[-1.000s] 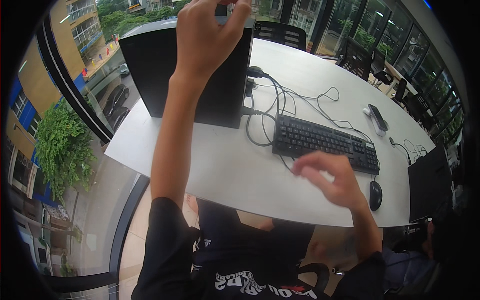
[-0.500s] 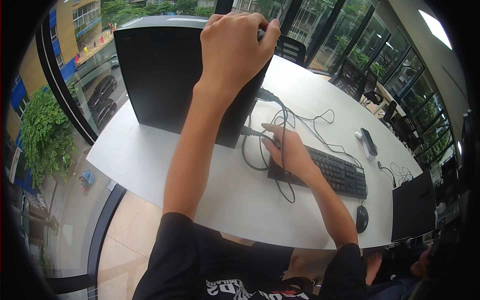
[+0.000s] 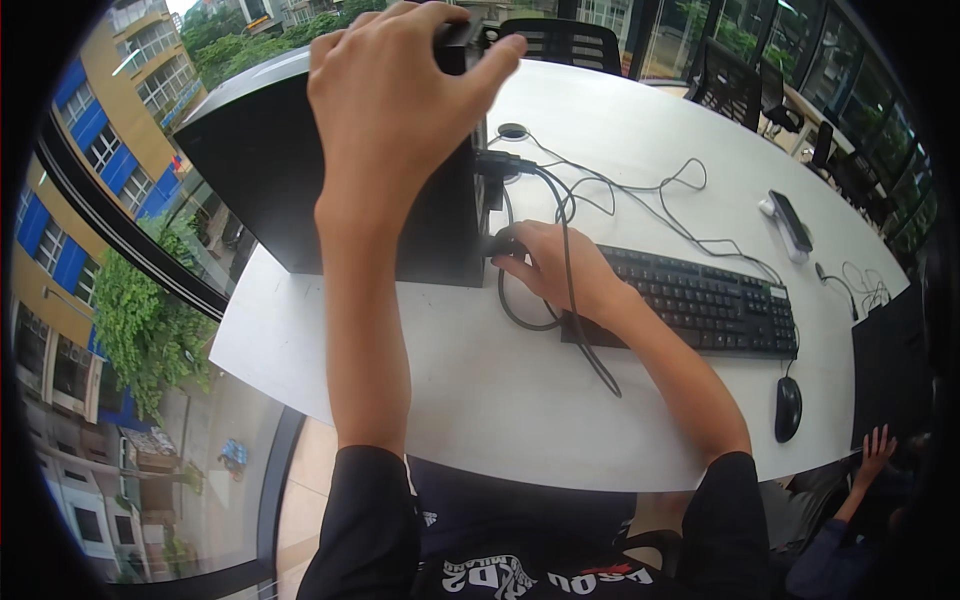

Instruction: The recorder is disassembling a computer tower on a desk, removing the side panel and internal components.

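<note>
Black plastic cable plug (image 3: 503, 241) sits pinched in the right hand (image 3: 562, 265), the nearer one, its long axis apparently pointing left toward the boxy black computer case (image 3: 250, 180); the left hand (image 3: 385, 105), thumb spread wide, lies over the case's top.

The left forearm (image 3: 365, 330) goes up almost vertically in the view, and the left hand (image 3: 385, 95) is much higher than the right one. The back of this hand faces the camera. Its fingers (image 3: 425, 18) bend over toward the right, while the left thumb (image 3: 495, 68) stands well apart from them, so a wide gap is open between. The right forearm (image 3: 680, 370) runs diagonally, from the bent elbow at lower right to upper left. The right hand (image 3: 565, 262) points to the left, with its back mostly upward; its thumb and index finger are near together, in a pinching pose.
</note>
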A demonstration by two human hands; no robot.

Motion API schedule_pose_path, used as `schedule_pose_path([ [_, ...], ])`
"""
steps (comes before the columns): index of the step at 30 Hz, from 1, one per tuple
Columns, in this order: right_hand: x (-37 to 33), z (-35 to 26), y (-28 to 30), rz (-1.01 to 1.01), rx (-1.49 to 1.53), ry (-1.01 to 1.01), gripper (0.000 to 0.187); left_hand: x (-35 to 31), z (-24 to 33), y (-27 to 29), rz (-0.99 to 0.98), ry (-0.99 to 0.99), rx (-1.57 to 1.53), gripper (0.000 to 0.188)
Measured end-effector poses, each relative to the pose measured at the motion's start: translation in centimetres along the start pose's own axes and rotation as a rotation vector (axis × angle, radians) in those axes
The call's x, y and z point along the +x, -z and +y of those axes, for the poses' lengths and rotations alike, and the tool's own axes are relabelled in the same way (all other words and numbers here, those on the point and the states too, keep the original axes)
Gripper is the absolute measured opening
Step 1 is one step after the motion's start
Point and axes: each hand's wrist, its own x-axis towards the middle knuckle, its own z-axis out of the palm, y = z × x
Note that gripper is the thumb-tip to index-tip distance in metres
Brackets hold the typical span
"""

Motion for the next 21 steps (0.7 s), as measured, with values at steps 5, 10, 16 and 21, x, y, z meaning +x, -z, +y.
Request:
schedule_pose_path([
  [5,0.2,-0.1,0.6,-0.031,-0.05,-0.013,0.024,0.0,0.3,0.0,-0.118,0.143,-0.023,0.049],
  [10,0.3,-0.6,1.1,-0.067,-0.041,-0.09,0.022,0.1,1.0,0.0,-0.087,0.232,-0.008,0.044],
  [16,0.3,1.0,1.1,-0.039,0.077,-0.022,0.023,0.2,1.3,0.4,-0.134,0.291,-0.024,0.045],
  [21,0.6,-0.3,1.3,-0.061,0.021,-0.08,0.022,0.2,5.5,2.9,-0.11,0.268,-0.247,0.029],
])
